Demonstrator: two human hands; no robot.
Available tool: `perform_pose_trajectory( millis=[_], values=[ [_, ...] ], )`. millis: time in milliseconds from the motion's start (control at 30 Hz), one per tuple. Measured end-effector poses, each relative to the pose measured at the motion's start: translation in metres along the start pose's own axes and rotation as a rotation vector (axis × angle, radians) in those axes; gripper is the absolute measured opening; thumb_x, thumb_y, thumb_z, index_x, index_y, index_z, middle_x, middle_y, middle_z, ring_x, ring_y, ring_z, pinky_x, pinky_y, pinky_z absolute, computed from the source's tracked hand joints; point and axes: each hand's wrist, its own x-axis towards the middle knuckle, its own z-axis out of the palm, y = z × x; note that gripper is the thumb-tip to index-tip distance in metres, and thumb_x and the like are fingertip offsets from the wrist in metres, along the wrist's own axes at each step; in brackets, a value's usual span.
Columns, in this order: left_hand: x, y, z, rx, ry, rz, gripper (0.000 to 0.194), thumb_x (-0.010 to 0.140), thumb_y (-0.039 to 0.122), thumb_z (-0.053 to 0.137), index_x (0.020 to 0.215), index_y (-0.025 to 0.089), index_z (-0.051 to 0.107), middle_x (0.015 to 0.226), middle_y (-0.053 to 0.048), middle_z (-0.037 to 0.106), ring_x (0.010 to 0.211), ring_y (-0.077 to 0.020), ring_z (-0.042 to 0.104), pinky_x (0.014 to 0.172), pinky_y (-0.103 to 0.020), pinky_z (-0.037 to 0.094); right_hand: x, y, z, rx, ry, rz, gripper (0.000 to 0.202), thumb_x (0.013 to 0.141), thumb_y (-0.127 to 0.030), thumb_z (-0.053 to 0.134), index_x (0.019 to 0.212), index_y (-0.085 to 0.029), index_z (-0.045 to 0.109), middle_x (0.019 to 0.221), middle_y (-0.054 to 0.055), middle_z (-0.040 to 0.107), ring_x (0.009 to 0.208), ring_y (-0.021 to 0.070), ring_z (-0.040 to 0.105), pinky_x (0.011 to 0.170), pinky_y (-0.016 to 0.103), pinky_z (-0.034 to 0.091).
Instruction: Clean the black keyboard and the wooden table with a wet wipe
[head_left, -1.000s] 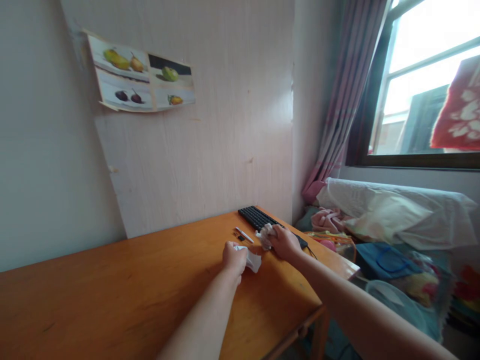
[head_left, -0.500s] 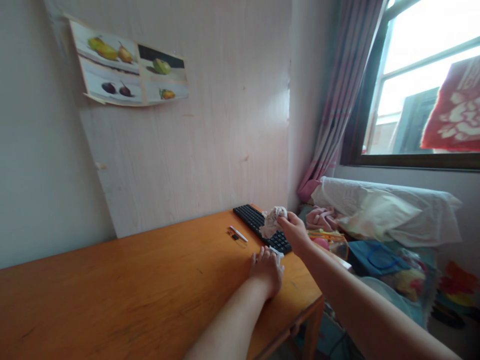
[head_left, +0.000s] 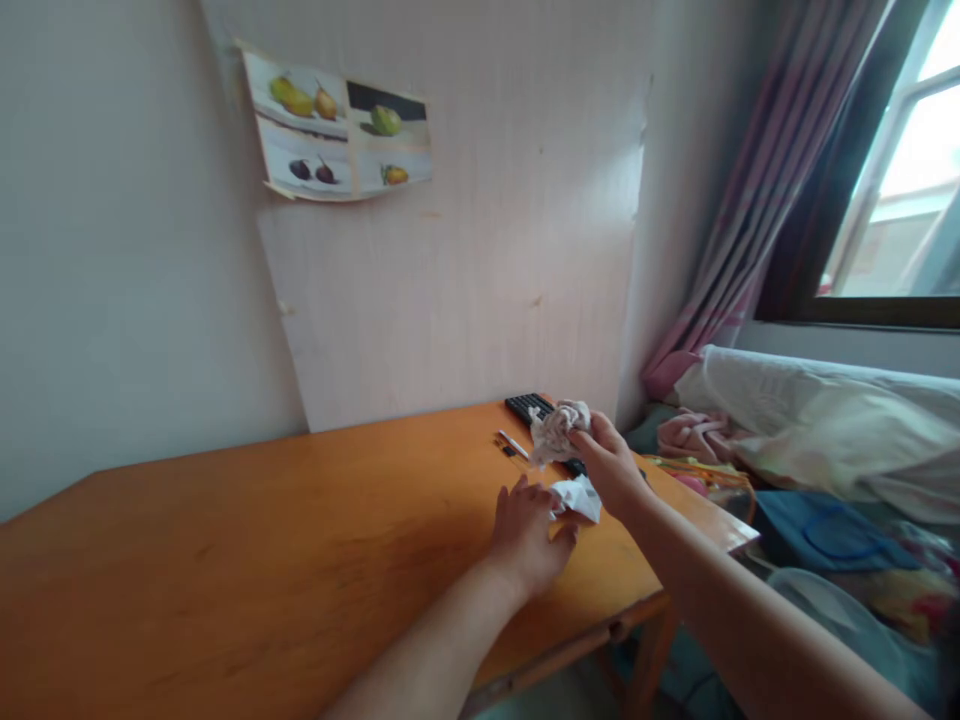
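My right hand (head_left: 613, 470) pinches a crumpled greyish-white cloth (head_left: 561, 432) between thumb and fingers, held above the keyboard's near end. Just left of it and lower, my left hand (head_left: 531, 540) is over the orange wooden table (head_left: 337, 560), thumb and fingers spread. Beside its fingertips lies a creased white piece of paper or tissue (head_left: 582, 498). Whether the fingers touch it I cannot tell. The black keyboard (head_left: 523, 404) is partly hidden behind the cloth and right hand. A white pen (head_left: 514, 444) and a small dark object with a thin cord (head_left: 509, 452) lie left of the keyboard.
Fruit pictures (head_left: 341, 130) hang on the pale board behind the table. To the right are a pink curtain (head_left: 757, 210), a window, a heap of white covering (head_left: 817, 410), a blue bag (head_left: 825, 530) and a clear plastic container (head_left: 825, 610). The table's front edge runs below my arms.
My view has turned left. My left hand has come off the white paper, which now shows more fully beside it. My right hand still holds the crumpled cloth.
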Motion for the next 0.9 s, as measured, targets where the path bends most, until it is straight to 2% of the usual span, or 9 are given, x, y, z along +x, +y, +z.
perform_pose_trajectory(
  millis=[100,233,333,433,500,600,733,833,900],
  values=[
    [-0.033,-0.013,-0.027,-0.031,0.05,-0.016,0.012,0.083,0.029,0.062,0.088,0.022,0.069,0.096,-0.007,0.071,0.106,-0.0265,0.061,0.1,-0.044,0.045,-0.028,0.003,0.015,-0.23,-0.198,-0.088,0.033,0.08,-0.025,0.057,0.112,-0.02,0.063,0.091,0.002,0.067,0.081,0.0166,0.059,0.076,0.029,0.048],
    [-0.076,-0.047,-0.068,0.026,0.23,-0.081,0.014,0.088,0.027,0.056,0.086,0.023,0.069,0.097,-0.005,0.072,0.112,-0.0251,0.059,0.104,-0.042,0.041,-0.061,0.007,0.026,-0.572,-0.552,-0.071,0.045,0.071,-0.016,0.059,0.116,-0.019,0.066,0.112,0.007,0.07,0.099,0.0224,0.063,0.088,0.034,0.047],
    [-0.108,-0.079,-0.1,0.073,0.322,-0.145,0.021,0.092,0.036,0.052,0.09,0.023,0.069,0.1,-0.005,0.073,0.11,-0.0242,0.061,0.1,-0.041,0.044,-0.07,0.005,0.037,-0.723,-0.554,0.02,0.044,0.084,-0.028,0.055,0.127,-0.018,0.062,0.129,0.011,0.065,0.113,0.0251,0.061,0.097,0.038,0.045],
    [-0.145,-0.106,-0.13,0.14,0.422,-0.224,0.027,0.092,0.043,0.051,0.091,0.022,0.07,0.103,-0.006,0.073,0.109,-0.0251,0.063,0.1,-0.041,0.045,-0.077,0.007,0.053,-0.9,-0.569,0.013,0.05,0.095,-0.043,0.046,0.134,-0.014,0.057,0.137,0.017,0.059,0.129,0.0294,0.051,0.106,0.043,0.039],
    [-0.172,-0.122,-0.147,0.193,0.469,-0.288,0.03,0.091,0.045,0.051,0.091,0.022,0.07,0.105,-0.006,0.074,0.111,-0.0257,0.063,0.101,-0.042,0.045,-0.085,0.012,0.065,-0.977,-0.616,0.0,0.052,0.095,-0.044,0.045,0.133,-0.009,0.057,0.139,0.023,0.055,0.135,0.0338,0.044,0.11,0.049,0.034],
    [-0.215,-0.14,-0.17,0.267,0.527,-0.38,0.034,0.089,0.049,0.05,0.091,0.022,0.071,0.106,-0.007,0.074,0.111,-0.0271,0.064,0.102,-0.044,0.045,-0.103,0.018,0.086,-1.074,-0.668,-0.01,0.047,0.096,-0.034,0.044,0.133,-0.008,0.056,0.144,0.025,0.05,0.141,0.036,0.036,0.112,0.054,0.029],
    [-0.262,-0.154,-0.194,0.321,0.594,-0.497,0.037,0.088,0.052,0.05,0.092,0.021,0.07,0.105,-0.008,0.075,0.104,-0.0267,0.067,0.099,-0.042,0.048,-0.137,0.008,0.139,-1.109,-0.801,-0.081,0.048,0.095,-0.022,0.04,0.14,-0.008,0.048,0.149,0.023,0.045,0.144,0.0321,0.032,0.114,0.052,0.026],
    [-0.284,-0.158,-0.207,0.348,0.604,-0.567,0.039,0.089,0.052,0.049,0.095,0.02,0.069,0.104,-0.009,0.075,0.102,-0.026,0.068,0.096,-0.039,0.05,-0.176,-0.015,0.204,-0.957,-0.948,-0.164,0.05,0.093,-0.018,0.04,0.141,-0.008,0.048,0.151,0.022,0.043,0.145,0.03,0.031,0.116,0.049,0.027],
    [-0.294,-0.161,-0.216,0.382,0.586,-0.591,0.04,0.09,0.053,0.047,0.096,0.019,0.069,0.104,-0.01,0.075,0.102,-0.0263,0.068,0.095,-0.039,0.051,-0.203,-0.033,0.249,-0.813,-1.034,-0.23,0.048,0.09,-0.018,0.046,0.136,-0.009,0.053,0.148,0.02,0.048,0.143,0.0297,0.036,0.115,0.046,0.03]
  ],
)
